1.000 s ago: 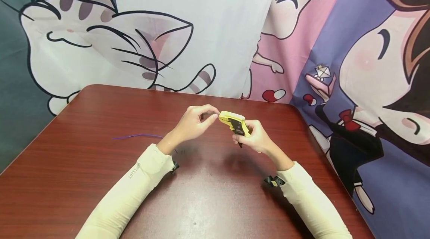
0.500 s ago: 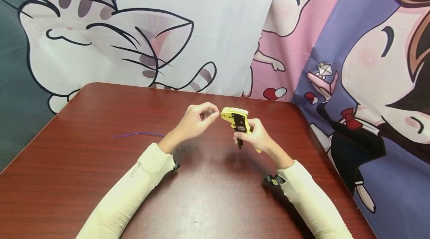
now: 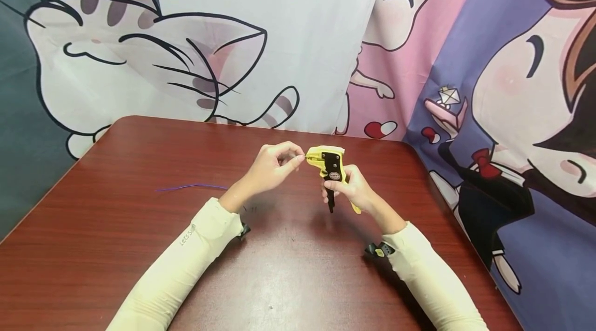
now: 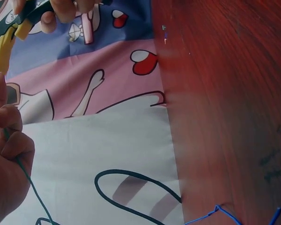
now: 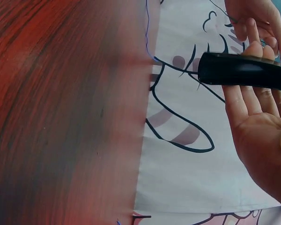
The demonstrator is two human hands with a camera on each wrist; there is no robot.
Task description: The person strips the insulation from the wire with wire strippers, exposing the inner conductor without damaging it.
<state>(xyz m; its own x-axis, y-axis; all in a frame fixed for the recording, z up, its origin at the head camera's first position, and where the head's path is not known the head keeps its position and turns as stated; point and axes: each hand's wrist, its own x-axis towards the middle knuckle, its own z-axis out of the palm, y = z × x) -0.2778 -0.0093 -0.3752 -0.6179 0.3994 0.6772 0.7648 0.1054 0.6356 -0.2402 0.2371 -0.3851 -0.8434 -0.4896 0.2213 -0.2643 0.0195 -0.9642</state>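
My right hand (image 3: 356, 186) holds a yellow and black wire stripper (image 3: 331, 160) above the table, its nose toward the left. In the right wrist view the fingers of the right hand (image 5: 260, 136) lie behind the black handle (image 5: 243, 71). My left hand (image 3: 274, 166) is right at the nose of the tool. Seen from the left wrist, a thin green wire (image 4: 30, 183) is pinched in the left hand (image 4: 11, 150) and trails down from it. Its front end reaches the yellow nose (image 4: 2, 54); how deep it sits between the jaws cannot be told.
A blue wire (image 3: 195, 185) lies on the brown table (image 3: 261, 279), left of the hands. Tiny coloured scraps (image 4: 164, 35) lie near the table's edge. A cartoon-printed cloth (image 3: 288, 36) hangs behind the table.
The wire stripper has turned in my right hand, from tilted to more upright, so its black side plate faces the head camera. My left hand has barely moved beside its nose.
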